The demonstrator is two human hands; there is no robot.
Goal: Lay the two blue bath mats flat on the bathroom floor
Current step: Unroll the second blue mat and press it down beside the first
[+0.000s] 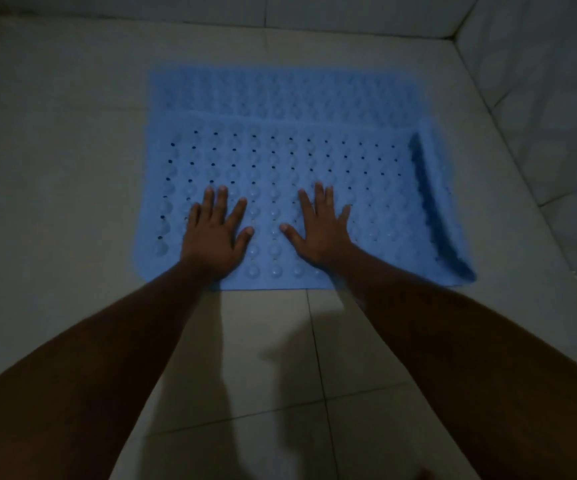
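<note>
head view: left hand (212,233) and right hand (318,230) press, fingers spread, grip wide, on the near blue mat (280,161), overlapping the far blue mat (280,91) on the tiled floor (55,168); its right edge curls up.

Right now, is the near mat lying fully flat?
Not fully: the near mat lies spread, but its right edge curls up, showing a dark underside.
</note>
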